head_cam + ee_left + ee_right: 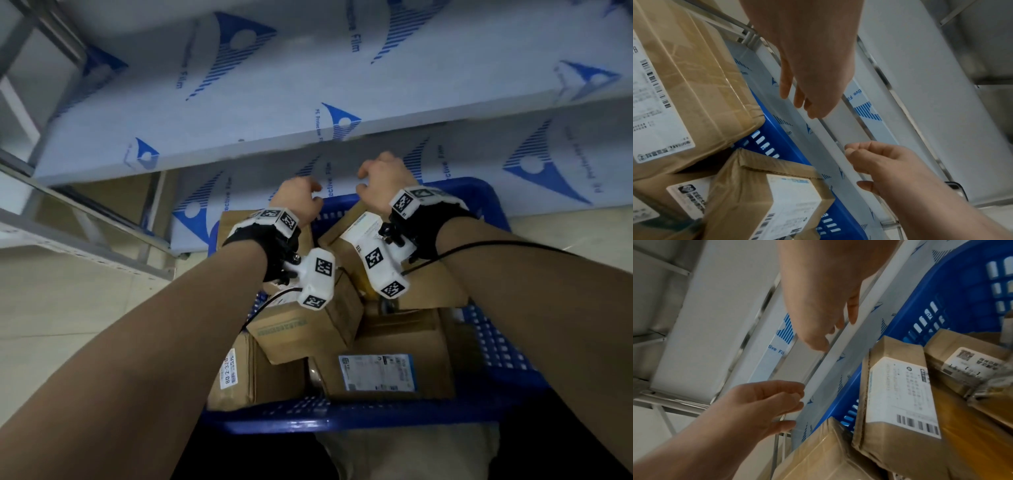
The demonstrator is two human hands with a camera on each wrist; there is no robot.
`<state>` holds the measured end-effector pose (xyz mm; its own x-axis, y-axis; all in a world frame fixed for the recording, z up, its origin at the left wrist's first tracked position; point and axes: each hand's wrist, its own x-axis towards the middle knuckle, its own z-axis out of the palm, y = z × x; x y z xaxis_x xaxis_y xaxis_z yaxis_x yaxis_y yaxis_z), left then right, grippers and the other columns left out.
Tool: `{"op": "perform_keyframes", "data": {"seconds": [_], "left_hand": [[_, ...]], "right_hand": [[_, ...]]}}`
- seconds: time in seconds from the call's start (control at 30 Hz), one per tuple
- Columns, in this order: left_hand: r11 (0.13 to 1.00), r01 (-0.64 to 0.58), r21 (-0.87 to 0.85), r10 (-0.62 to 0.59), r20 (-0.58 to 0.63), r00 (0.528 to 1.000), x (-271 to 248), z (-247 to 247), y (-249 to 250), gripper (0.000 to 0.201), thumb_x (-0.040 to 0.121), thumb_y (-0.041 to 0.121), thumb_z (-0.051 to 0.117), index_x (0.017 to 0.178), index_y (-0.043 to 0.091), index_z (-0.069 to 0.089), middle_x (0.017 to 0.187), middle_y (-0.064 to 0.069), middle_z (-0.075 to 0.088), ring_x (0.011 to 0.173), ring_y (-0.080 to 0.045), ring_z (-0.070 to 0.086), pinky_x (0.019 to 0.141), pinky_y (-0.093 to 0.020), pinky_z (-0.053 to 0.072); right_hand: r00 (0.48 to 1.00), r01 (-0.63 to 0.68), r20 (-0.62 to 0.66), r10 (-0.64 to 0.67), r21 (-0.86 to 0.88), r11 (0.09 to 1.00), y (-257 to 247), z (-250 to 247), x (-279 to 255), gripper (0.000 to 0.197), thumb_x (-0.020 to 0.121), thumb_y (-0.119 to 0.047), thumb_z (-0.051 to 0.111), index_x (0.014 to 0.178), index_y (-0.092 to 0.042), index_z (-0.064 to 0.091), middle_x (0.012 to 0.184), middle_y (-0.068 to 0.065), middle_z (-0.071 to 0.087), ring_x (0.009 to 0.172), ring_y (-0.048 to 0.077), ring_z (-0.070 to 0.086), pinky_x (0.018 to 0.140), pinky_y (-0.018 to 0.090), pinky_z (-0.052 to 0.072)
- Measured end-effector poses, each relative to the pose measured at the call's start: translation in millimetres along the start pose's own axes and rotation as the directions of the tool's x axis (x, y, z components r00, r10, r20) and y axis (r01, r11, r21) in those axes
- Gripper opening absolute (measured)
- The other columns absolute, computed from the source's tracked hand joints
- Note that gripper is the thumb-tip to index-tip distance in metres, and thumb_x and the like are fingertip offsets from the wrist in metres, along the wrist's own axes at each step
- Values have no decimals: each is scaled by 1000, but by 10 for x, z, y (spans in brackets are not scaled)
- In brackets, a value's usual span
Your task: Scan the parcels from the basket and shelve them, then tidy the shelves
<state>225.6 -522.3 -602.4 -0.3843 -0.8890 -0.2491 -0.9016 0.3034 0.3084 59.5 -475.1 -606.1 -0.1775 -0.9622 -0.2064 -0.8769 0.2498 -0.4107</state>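
A blue plastic basket (496, 346) sits in front of me, filled with several brown cardboard parcels. One parcel (380, 373) near the front shows a white shipping label face up. A taller parcel (356, 233) leans at the far end. My left hand (305, 195) hovers over the basket's far rim, fingers loosely curled and holding nothing; the left wrist view shows the left hand (813, 73) hanging above the shelf edge. My right hand (371, 180) is beside it, slightly farther out, also loosely curled and holding nothing; the right wrist view shows the right hand (818, 305) bare.
Two metal shelves wrapped in white film with blue print face me: a lower shelf (531, 164) just beyond the basket and an upper shelf (274, 85) above it. Another shelf frame (85, 222) stands at the left. Pale floor tiles (68, 325) lie left of the basket.
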Motion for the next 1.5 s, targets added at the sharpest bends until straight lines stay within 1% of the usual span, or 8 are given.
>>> {"op": "perform_keyframes", "data": {"seconds": [0.1,0.17,0.33,0.47,0.63,0.87,1.03,1.5], "left_hand": [[995,-96,6,95,6,995,-146,42,-12,26,90,15,51,106,15,71,107,-9,70,99,-25,65,86,-33,52],[991,-136,16,136,-11,991,-273,35,-16,25,90,15,50,103,14,72,104,-10,71,96,-26,65,83,-33,52],[988,-152,-22,149,-96,984,-746,46,-187,25,93,19,51,111,14,67,112,-10,67,103,-26,62,85,-32,47],[994,-104,-38,102,-71,992,-985,78,-333,28,91,21,54,114,10,66,116,-13,66,106,-28,61,86,-31,46],[993,-42,-109,32,-96,995,-891,203,-360,29,91,20,53,116,14,65,119,-10,65,109,-26,60,85,-26,43],[992,9,-124,-19,-74,997,-580,362,10,34,91,19,55,124,10,59,126,-11,61,115,-26,56,95,-32,43],[989,30,-145,-41,-70,997,-501,551,225,30,93,21,55,120,9,60,121,-10,62,109,-24,58,86,-29,45],[959,162,-232,-199,-145,969,-707,686,599,31,93,19,55,123,9,60,123,-7,62,112,-21,58,94,-30,45]], "right_hand": [[999,14,-44,-14,-6,1000,14,84,-165,25,95,-24,49,114,-16,65,123,12,53,114,29,52,86,32,42],[998,12,-58,-13,-23,1000,-9,60,-296,24,94,-23,49,110,-18,66,119,9,57,108,28,56,78,29,41],[992,-3,-123,-7,-82,997,-129,-22,-658,22,93,-25,55,112,-18,64,122,12,54,111,31,54,94,38,46],[993,-44,-112,32,-106,993,-171,-28,-897,22,93,-27,55,112,-20,63,123,11,51,112,30,52,96,41,46],[993,-33,-119,23,-87,996,-109,60,-864,24,95,-28,54,117,-20,62,125,10,49,116,28,49,96,40,44],[998,-25,-67,18,-113,993,205,-4,-643,31,95,-30,54,124,-19,57,129,10,45,122,28,42,98,41,41],[1000,17,-19,-20,-147,989,368,-50,-559,36,94,-28,56,128,-19,54,133,11,43,125,28,40,100,41,41],[986,163,73,-151,-212,963,565,-165,-605,33,94,-28,57,126,-20,55,131,10,43,122,27,42,95,41,45]]}}
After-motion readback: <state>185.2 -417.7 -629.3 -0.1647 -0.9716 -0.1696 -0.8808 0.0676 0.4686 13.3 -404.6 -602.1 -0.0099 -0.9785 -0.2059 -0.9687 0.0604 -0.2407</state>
